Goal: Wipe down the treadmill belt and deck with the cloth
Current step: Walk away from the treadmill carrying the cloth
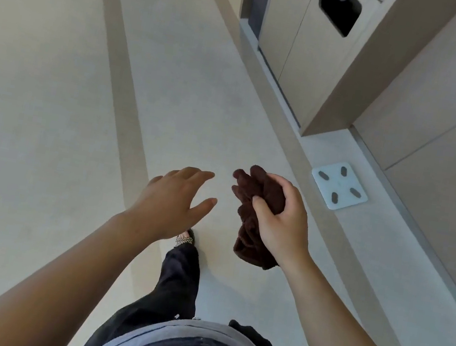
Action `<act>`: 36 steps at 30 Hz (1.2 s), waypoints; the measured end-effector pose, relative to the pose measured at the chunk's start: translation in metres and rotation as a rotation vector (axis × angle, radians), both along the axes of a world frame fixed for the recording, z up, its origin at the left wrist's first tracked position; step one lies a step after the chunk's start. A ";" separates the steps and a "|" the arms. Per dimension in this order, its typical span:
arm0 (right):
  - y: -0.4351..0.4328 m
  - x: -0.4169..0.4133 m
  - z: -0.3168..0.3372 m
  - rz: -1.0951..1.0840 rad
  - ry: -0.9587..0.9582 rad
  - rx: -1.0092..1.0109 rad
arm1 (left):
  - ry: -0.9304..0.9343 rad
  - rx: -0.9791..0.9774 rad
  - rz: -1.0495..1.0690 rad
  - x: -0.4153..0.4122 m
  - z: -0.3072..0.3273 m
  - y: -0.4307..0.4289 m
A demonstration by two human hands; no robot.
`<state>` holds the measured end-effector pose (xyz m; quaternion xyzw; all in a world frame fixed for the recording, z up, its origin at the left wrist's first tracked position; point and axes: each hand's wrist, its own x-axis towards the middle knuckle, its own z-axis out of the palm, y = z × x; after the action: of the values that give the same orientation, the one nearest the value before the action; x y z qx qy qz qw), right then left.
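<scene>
Right hand (281, 224) grips bunched brown cloth (254, 222) (above the floor (54, 83)); left hand (173, 203) held open, fingers relaxed, apart.

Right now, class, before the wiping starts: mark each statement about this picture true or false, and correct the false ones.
1. The right hand grips the cloth. True.
2. The left hand holds a spray bottle. False: its fingers are spread and it holds nothing.
3. A scale lies on the floor, to the right of the hands. True.
4. The cloth is white and folded flat. False: it is dark brown and bunched up.
</scene>
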<state>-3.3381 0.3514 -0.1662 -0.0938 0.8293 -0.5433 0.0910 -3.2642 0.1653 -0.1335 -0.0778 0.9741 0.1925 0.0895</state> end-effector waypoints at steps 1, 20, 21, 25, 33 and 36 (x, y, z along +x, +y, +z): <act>-0.016 -0.029 -0.001 -0.011 0.006 -0.006 | 0.009 -0.007 -0.008 -0.029 -0.001 -0.016; -0.168 -0.510 0.000 -0.238 -0.019 -0.064 | 0.037 -0.072 -0.241 -0.556 0.009 -0.185; -0.173 -0.537 0.003 -0.231 -0.014 -0.061 | 0.029 -0.065 -0.232 -0.581 0.011 -0.190; -0.197 -0.640 0.011 -0.181 0.000 -0.027 | -0.002 -0.051 -0.198 -0.670 0.014 -0.213; -0.253 -0.818 0.006 -0.185 -0.001 -0.054 | 0.031 -0.053 -0.210 -0.856 0.009 -0.269; -0.269 -0.881 0.003 -0.282 0.037 -0.051 | 0.047 -0.058 -0.307 -0.937 0.012 -0.283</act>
<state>-4.2194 0.0821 -0.1631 0.0113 0.8217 -0.5699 -0.0041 -4.2008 -0.1176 -0.1214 0.0738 0.9815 0.1504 0.0930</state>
